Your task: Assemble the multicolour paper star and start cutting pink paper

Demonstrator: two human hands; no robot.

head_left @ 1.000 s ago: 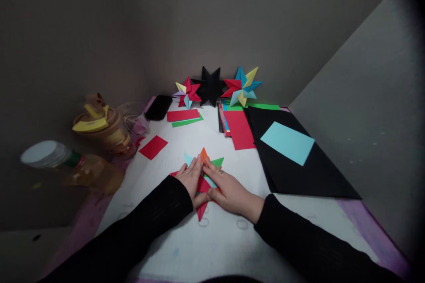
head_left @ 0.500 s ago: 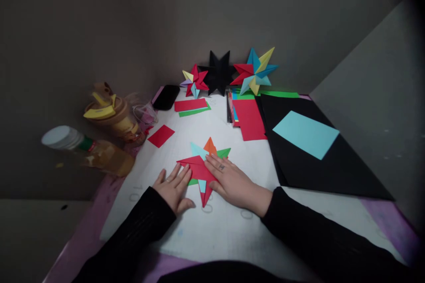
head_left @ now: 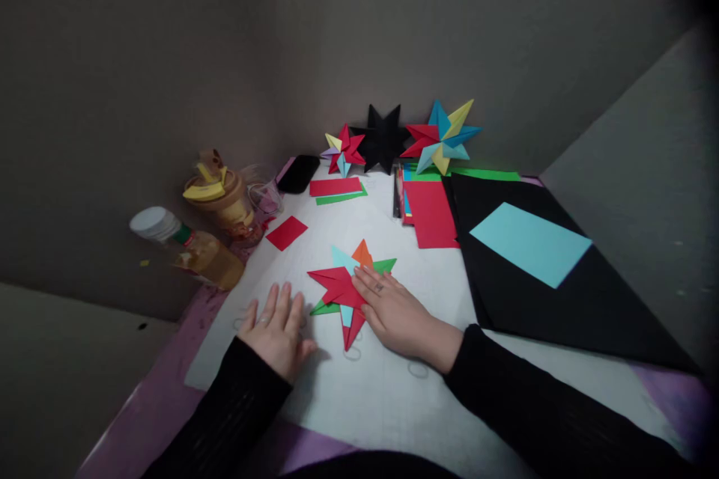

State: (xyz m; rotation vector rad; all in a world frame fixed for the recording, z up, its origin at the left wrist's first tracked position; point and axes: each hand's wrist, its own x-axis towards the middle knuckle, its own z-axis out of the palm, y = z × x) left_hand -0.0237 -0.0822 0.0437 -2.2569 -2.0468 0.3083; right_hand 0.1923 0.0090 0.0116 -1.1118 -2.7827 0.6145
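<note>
A folded paper star (head_left: 337, 286) with red, green, light blue and orange points lies flat on a white sheet (head_left: 359, 404) in front of me. My right hand (head_left: 396, 310) rests flat over the star's right side, fingers stretched toward its middle, hiding the points beneath. Just left of the star, apart from it, is my left hand (head_left: 276, 333), with fingers spread and nothing in them. A small red paper piece (head_left: 287, 233) lies beyond the left hand.
Three finished stars lean on the wall, among them a black star (head_left: 383, 138). At left stand a bottle (head_left: 210, 258) and a lidded cup (head_left: 233, 202). A phone (head_left: 299, 174) lies behind. Black card (head_left: 517, 299) bearing a light blue sheet (head_left: 528, 243) and red paper (head_left: 431, 213) occupy the right.
My left hand has come off the star's left points and moved left, uncovering them. The right hand stays on the star. The camera view has shifted slightly.
</note>
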